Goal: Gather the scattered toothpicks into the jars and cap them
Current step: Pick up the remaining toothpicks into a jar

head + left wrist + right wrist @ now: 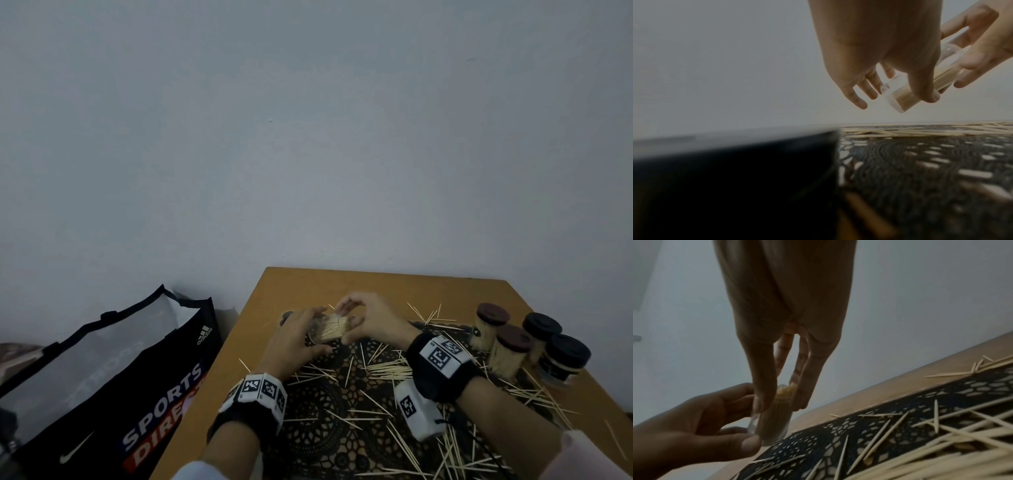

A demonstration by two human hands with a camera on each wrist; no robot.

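Observation:
A clear jar [334, 330] packed with toothpicks is held tilted above the far left of the black lace mat [318, 438]. My left hand [322, 330] grips its lower part, thumb on one side and fingers on the other [900, 91]. My right hand [352, 317] grips the jar near its mouth, where toothpick tips [787, 389] stick out between thumb and fingers [780, 402]. The jar [774, 426] has no cap on. Loose toothpicks [387, 370] lie scattered over the mat and the wooden table [274, 291].
Several capped jars stand at the right, two with brown caps [493, 313] and two with black caps [568, 349]. A small dark object [286, 316] shows behind my left hand. A sports bag [120, 377] stands left of the table. A wall is close behind.

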